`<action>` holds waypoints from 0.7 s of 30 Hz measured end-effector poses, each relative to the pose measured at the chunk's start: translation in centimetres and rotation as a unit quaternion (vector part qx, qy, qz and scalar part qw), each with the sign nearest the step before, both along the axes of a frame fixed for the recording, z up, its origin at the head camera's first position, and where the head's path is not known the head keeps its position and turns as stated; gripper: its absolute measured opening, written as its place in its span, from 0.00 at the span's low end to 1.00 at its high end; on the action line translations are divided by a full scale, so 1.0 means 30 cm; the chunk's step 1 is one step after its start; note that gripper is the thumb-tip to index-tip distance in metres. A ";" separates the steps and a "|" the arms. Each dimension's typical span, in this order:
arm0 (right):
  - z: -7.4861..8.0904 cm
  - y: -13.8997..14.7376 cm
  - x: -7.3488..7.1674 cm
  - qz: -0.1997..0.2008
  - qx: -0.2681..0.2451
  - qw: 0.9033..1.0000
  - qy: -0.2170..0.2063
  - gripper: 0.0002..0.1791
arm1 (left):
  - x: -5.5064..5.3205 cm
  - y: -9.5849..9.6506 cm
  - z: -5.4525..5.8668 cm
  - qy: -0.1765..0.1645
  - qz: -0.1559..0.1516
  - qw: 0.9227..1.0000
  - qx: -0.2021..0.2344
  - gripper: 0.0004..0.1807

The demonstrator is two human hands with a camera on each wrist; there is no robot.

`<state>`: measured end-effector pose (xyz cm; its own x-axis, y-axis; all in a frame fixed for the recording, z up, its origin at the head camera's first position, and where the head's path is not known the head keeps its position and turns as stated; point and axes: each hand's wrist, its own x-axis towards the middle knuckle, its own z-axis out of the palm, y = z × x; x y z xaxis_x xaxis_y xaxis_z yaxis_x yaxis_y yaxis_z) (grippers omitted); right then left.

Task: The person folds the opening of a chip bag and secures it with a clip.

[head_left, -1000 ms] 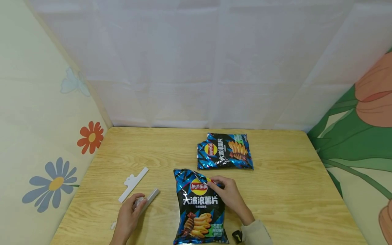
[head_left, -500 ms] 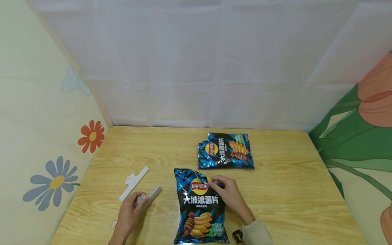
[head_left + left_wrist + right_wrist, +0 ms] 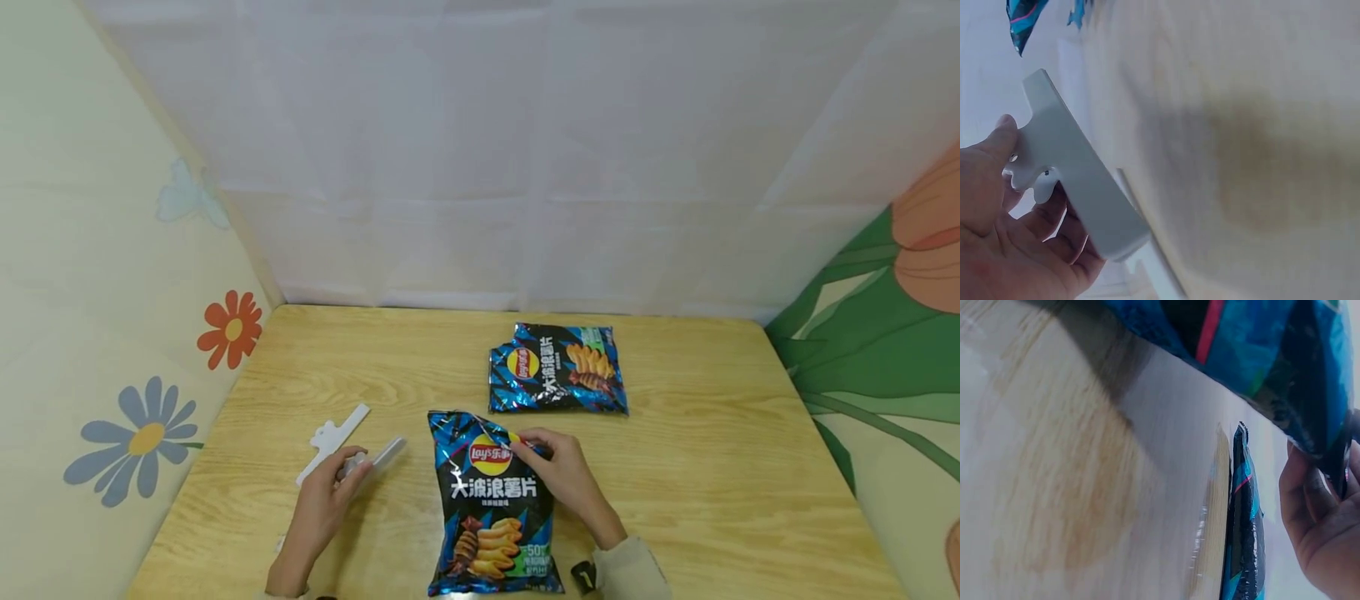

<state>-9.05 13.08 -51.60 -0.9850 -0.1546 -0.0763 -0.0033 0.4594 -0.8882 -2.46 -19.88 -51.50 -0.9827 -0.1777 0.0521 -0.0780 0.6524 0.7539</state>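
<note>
My left hand (image 3: 326, 500) holds a pale bag clip (image 3: 388, 454) above the table, left of a chip bag. In the left wrist view, thumb and fingers pinch the handle end of the clip (image 3: 1088, 169), and its long flat bar sticks out. My right hand (image 3: 564, 477) pinches the upper right edge of the black and blue chip bag (image 3: 491, 504). This bag's top right corner is folded over. From the right wrist view, the fingers (image 3: 1316, 494) grip the bag's edge. A gap separates the held clip from the bag.
A second white bag clip (image 3: 333, 442) lies on the wooden table (image 3: 712, 467), just beyond my left hand. Farther back lies another chip bag (image 3: 558, 371), turned sideways with one corner cut away. A small white piece (image 3: 280, 543) is partly hidden by my left wrist.
My left hand has lifted the bag clip and shifted it a little forward and right, towards the bag. My right hand keeps its hold on the chip bag's edge.
</note>
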 end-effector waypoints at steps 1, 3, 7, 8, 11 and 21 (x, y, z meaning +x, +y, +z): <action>0.001 0.001 0.000 0.001 -0.001 1.000 0.001 0.09 | -0.006 0.002 0.008 0.003 -0.005 1.000 -0.008 0.14; 0.002 0.002 0.000 0.001 -0.002 1.000 0.003 0.09 | -0.017 0.008 0.026 0.000 -0.010 1.000 -0.021 0.16; 0.002 0.001 -0.001 0.002 -0.007 1.000 -0.001 0.09 | -0.042 0.020 0.062 -0.001 -0.018 0.999 -0.045 0.17; 0.001 0.001 -0.001 0.002 -0.007 1.000 -0.004 0.09 | -0.049 0.023 0.070 -0.002 -0.020 0.999 -0.048 0.16; -0.001 0.000 -0.002 0.000 -0.005 1.000 -0.009 0.09 | -0.068 0.034 0.092 0.001 -0.029 0.998 -0.050 0.16; 0.002 0.004 -0.002 0.001 -0.006 1.000 -0.009 0.09 | -0.114 0.070 0.133 0.010 -0.052 0.998 -0.031 0.12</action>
